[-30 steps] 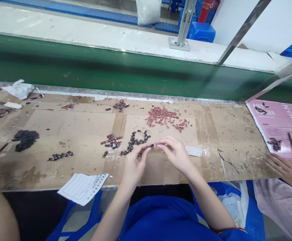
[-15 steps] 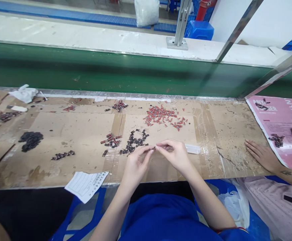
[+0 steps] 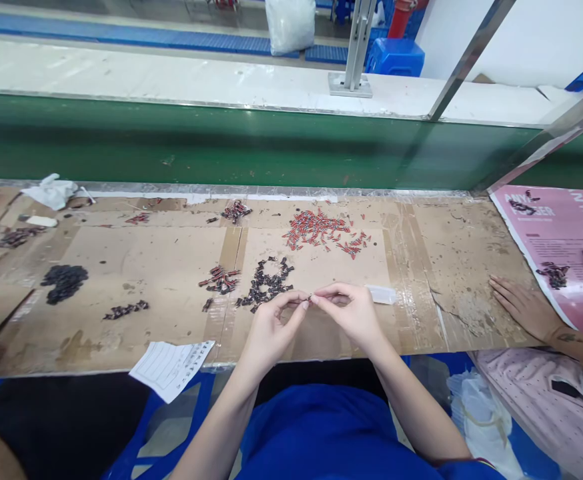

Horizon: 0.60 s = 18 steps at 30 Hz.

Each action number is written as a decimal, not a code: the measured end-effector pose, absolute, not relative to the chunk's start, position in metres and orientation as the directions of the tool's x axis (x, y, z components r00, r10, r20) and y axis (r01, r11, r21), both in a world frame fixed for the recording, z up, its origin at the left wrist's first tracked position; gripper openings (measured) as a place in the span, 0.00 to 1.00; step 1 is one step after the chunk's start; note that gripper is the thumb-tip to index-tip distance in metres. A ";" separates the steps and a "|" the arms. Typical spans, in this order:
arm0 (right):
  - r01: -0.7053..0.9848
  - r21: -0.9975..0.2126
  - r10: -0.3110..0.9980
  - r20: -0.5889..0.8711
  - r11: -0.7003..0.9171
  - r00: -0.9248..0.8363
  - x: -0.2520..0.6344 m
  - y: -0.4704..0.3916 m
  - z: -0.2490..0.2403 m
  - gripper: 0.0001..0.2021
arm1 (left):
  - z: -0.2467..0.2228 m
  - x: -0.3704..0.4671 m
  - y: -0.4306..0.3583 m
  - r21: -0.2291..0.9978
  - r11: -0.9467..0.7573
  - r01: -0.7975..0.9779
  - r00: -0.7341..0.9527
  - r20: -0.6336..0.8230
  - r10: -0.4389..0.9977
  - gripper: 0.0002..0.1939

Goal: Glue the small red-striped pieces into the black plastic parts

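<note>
While both forearms reach in over the near edge of the brown, stained cardboard sheet (image 3: 166, 260) covering the bench, the left hand (image 3: 275, 325) and the right hand (image 3: 354, 315) meet fingertip to fingertip above it. The left thumb and forefinger are pinched on a tiny dark part (image 3: 310, 299), and the right thumb and forefinger are closed on it from the other side; its details are too small to tell. Just beyond the left hand lies a loose, partly ring-shaped cluster of small glossy black pieces (image 3: 257, 288). Farther off, beyond both hands, spreads a heap of slim red pointed pieces (image 3: 314, 229), with stragglers at its right. Near the right hand rests a shallow clear plastic tray (image 3: 382, 295).

To the left of the black cluster sits a small pile of red-and-black sticks (image 3: 220, 279), with a single dark piece (image 3: 207, 305) just below it. Farther left are a short row of dark pieces (image 3: 126, 310) and a dense mound of flat black pieces (image 3: 65, 283). A white printed paper slip (image 3: 171, 368) overhangs the near edge. At the far right, a co-worker's hand (image 3: 519, 305) lies flat on the cardboard beside a pink printed sheet (image 3: 539, 243).
</note>
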State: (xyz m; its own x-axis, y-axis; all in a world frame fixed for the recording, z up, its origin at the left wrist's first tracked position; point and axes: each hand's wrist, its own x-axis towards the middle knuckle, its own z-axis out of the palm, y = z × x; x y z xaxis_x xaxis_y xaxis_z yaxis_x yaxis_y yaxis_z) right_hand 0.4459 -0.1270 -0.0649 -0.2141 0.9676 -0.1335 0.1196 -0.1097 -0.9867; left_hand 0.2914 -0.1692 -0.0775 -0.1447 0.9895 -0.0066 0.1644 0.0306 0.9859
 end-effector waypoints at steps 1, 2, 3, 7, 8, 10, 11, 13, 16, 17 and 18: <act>0.063 -0.981 0.955 -0.191 -0.181 -0.228 0.447 -0.126 -0.067 0.08 | -0.077 0.292 -0.170 0.989 0.037 0.146 -0.144 -0.015 0.989 0.09; 0.011 -0.968 0.936 -0.245 -0.250 -0.252 0.449 -0.124 -0.068 0.10 | -0.076 0.294 -0.172 0.991 0.046 0.124 -0.139 -0.028 0.990 0.09; -0.029 -0.951 0.915 -0.289 -0.309 -0.281 0.450 -0.123 -0.070 0.12 | -0.075 0.295 -0.173 0.993 0.057 0.103 -0.132 -0.043 0.990 0.09; -0.056 -0.922 0.871 -0.339 -0.382 -0.355 0.454 -0.122 -0.075 0.17 | -0.073 0.294 -0.175 0.991 0.109 0.082 -0.058 -0.105 0.993 0.11; -0.025 -0.938 0.882 -0.316 -0.346 -0.348 0.456 -0.123 -0.075 0.18 | -0.073 0.290 -0.173 0.987 0.105 0.122 -0.053 -0.099 0.994 0.11; 0.114 -0.978 0.937 -0.203 -0.178 -0.283 0.464 -0.125 -0.076 0.18 | -0.076 0.275 -0.167 0.954 0.070 0.290 -0.102 -0.042 0.994 0.13; 0.224 -0.973 0.966 -0.113 -0.059 -0.234 0.470 -0.125 -0.076 0.18 | -0.078 0.264 -0.163 0.910 0.051 0.412 -0.154 0.014 0.988 0.13; 0.482 -0.862 0.983 0.095 0.159 -0.154 0.489 -0.125 -0.077 0.17 | -0.084 0.239 -0.154 0.753 0.083 0.653 -0.274 0.133 0.952 0.15; 0.743 -0.615 0.962 0.215 0.266 -0.166 0.521 -0.123 -0.083 0.19 | -0.094 0.202 -0.140 0.535 0.214 0.817 -0.364 0.191 0.912 0.16; 0.785 -0.554 0.959 0.206 0.277 -0.192 0.531 -0.122 -0.087 0.21 | -0.097 0.193 -0.136 0.470 0.254 0.845 -0.378 0.189 0.906 0.17; 0.812 -0.508 0.958 0.185 0.286 -0.221 0.539 -0.121 -0.090 0.21 | -0.099 0.186 -0.133 0.421 0.275 0.864 -0.377 0.180 0.908 0.17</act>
